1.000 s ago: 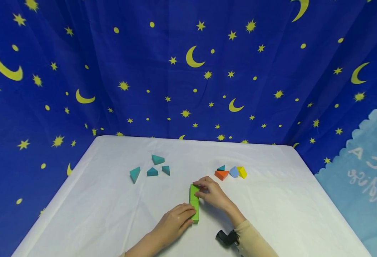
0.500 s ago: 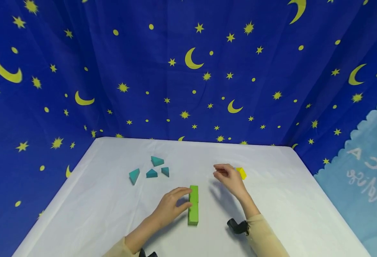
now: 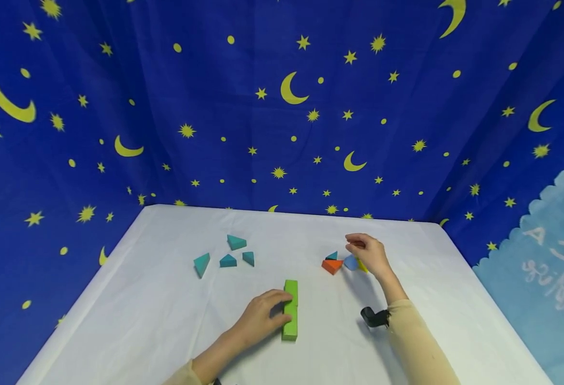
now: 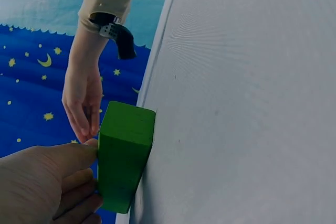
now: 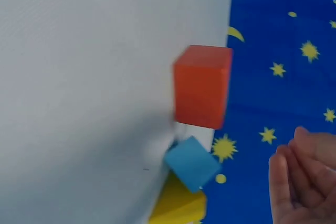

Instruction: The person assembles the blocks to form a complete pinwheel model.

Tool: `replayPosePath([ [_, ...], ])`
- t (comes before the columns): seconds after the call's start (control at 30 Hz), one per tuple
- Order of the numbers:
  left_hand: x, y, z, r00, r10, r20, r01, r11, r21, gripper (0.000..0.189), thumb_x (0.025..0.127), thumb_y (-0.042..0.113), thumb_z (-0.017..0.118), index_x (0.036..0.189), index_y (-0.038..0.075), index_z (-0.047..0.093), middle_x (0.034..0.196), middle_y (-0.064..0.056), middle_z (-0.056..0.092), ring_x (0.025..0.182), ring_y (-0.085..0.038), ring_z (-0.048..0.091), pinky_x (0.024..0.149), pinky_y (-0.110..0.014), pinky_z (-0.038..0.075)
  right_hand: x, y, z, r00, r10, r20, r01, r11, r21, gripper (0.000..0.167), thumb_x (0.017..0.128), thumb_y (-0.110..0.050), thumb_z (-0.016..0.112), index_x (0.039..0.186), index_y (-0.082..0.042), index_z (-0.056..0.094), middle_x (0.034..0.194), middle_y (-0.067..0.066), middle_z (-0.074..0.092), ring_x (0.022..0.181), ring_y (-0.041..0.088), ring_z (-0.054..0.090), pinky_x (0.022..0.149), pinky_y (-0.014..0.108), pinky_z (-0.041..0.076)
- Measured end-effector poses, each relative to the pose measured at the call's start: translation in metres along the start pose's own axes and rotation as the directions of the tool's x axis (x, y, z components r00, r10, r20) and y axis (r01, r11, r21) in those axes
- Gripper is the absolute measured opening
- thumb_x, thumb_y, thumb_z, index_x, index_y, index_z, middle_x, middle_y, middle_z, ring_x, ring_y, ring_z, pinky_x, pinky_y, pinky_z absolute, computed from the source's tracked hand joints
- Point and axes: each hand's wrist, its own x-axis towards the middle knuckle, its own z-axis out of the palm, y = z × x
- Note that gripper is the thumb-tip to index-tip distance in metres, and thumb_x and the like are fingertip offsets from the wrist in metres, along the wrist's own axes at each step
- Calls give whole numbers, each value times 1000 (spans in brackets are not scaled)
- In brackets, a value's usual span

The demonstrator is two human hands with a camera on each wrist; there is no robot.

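Two green blocks (image 3: 290,331) lie end to end in a line at the middle of the table in the head view. My left hand (image 3: 259,319) rests at their left side, thumb and fingertips touching the green. In the left wrist view the thumb tip meets a green block's (image 4: 125,156) edge. My right hand (image 3: 372,256) hovers over a blue block (image 3: 350,262) and a partly covered yellow block (image 3: 363,266), its fingers loosely bent and holding nothing. Just left of these sit an orange block (image 3: 332,267) and a small teal piece (image 3: 332,256).
Several teal triangular blocks (image 3: 228,261) lie apart on the left of the white table (image 3: 132,315). A blue curtain (image 3: 214,96) with moons and stars stands behind and at the sides. A black wrist camera (image 3: 374,317) sits on the right forearm.
My right hand has left the far green block and moved right and away to the coloured blocks. The left hand loosened, lifted its fingers a little and stayed beside the green blocks.
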Motion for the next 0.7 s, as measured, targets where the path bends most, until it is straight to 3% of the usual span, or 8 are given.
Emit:
replayPosePath([
  [0.23,0,-2,2,998,49,-29,-48,999,11,38,84,24,72,116,4,64,117,-5,62,111,-21,57,95,-36,46,5,9,15,990,-48,130,50,999,-10,28,88,-5,66,114,3,64,110,16,65,97,29,62,80,38,53],
  [0.4,0,-2,2,998,52,-42,-51,999,15,38,84,22,72,116,4,64,117,-6,62,111,-21,57,95,-36,45,8,9,22,989,-63,135,73,995,-66,26,85,-2,67,110,4,66,105,16,66,93,29,62,80,40,53],
  [0.7,-2,-3,2,997,66,-49,-65,998,19,37,84,21,72,115,3,64,116,-6,62,110,-21,57,95,-35,46,14,15,29,990,-2,139,11,998,-67,26,85,-3,68,111,2,66,106,15,66,90,24,64,78,36,54],
])
